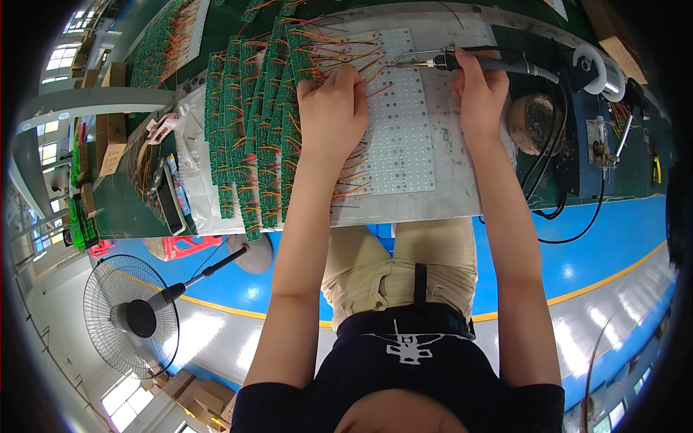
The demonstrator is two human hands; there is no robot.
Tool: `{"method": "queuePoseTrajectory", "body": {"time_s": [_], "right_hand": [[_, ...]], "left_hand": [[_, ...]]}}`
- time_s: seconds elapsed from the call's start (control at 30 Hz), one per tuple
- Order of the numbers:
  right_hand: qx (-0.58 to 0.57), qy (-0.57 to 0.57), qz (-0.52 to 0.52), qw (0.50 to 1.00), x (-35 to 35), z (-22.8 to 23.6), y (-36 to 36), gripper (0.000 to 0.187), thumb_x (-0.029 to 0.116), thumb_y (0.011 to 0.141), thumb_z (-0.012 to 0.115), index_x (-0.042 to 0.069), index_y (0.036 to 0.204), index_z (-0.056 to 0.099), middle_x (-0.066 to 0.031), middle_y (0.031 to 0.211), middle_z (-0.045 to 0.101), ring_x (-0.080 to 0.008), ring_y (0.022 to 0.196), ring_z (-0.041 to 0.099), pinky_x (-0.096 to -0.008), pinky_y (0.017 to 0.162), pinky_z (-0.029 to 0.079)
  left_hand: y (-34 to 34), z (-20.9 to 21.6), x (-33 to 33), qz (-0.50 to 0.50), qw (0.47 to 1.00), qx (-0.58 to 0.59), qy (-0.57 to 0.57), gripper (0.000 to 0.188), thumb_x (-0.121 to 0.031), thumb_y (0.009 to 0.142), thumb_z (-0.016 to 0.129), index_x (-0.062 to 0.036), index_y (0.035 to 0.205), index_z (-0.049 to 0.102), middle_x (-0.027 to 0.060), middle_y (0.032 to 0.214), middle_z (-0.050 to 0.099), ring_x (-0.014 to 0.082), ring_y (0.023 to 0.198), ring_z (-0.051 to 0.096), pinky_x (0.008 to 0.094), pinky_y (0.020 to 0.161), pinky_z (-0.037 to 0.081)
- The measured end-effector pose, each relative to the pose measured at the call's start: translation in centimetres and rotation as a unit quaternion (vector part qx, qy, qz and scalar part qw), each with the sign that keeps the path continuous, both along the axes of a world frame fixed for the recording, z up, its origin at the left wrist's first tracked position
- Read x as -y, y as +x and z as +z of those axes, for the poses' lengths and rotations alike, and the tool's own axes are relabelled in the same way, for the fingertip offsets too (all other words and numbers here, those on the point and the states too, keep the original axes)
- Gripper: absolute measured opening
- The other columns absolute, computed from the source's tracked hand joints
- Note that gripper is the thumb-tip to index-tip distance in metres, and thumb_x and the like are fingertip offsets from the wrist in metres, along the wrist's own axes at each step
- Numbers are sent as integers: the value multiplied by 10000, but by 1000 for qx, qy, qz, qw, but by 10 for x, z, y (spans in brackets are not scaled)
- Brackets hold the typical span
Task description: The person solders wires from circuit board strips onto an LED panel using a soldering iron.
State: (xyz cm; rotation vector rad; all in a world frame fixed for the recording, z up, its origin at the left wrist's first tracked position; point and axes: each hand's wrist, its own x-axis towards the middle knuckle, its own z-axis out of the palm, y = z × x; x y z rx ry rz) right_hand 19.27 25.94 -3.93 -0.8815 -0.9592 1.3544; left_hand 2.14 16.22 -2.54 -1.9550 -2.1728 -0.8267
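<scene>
My right hand [481, 94] is closed around the black handle of a soldering iron [447, 62], and a thin metal feed tube runs along the iron. The iron's tip points left, over a white LED panel [415, 137] with rows of small pads. Left of the tip, my left hand [333, 108] has its fingers pinched on a thin wire [372, 71]; the fingertips are partly hidden. Under and beside that hand, green circuit boards [249, 115] lie in overlapping strips. Red and yellow wires stick out from them, several reaching across the panel.
A round block with a dark hollow [535, 123] sits right of my right wrist, beside a soldering station [581, 130] with a solder spool [600, 72] and black cables. More wired boards [170, 54] lie at the far left. A fan [137, 317] stands left of the bench.
</scene>
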Motion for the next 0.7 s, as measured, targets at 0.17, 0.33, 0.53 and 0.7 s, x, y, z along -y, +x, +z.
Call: {"method": "queuePoseTrajectory", "body": {"time_s": [0.17, 0.33, 0.53, 0.7], "right_hand": [[4, 7, 9, 1000, 1, -1, 1, 116, 96, 830, 662, 17, 809, 580, 7, 613, 512, -45, 437, 409, -223, 387, 300], [-1, 6, 11, 1000, 2, -1, 1, 109, 98, 828, 659, 18, 809, 587, 6, 611, 513, -45, 442, 408, -223, 395, 298], [30, 3, -1, 1000, 4, 6, -1, 107, 81, 831, 640, 16, 797, 563, 19, 562, 437, -57, 459, 364, -239, 427, 286], [42, 13, -6, 999, 5, 5, -2, 102, 80, 829, 638, 12, 804, 566, 14, 564, 444, -63, 464, 371, -244, 434, 289]], "left_hand": [[-1, -1, 1, 2, 1000, -1, 0, 41, -74, 828, 573, -92, 809, 542, 53, 697, 641, 243, 568, 572, 365, 668, 347], [0, 0, 2, 3, 1000, 1, 3, 45, -75, 825, 581, -91, 804, 545, 50, 688, 639, 238, 557, 569, 360, 671, 349], [0, -1, 1, 7, 1000, -1, 6, 47, -79, 822, 589, -91, 804, 547, 59, 682, 635, 245, 554, 565, 361, 673, 351], [1, -2, 1, 7, 1000, 2, 19, 45, -84, 821, 592, -90, 808, 550, 63, 682, 633, 251, 559, 565, 362, 678, 356]]}}
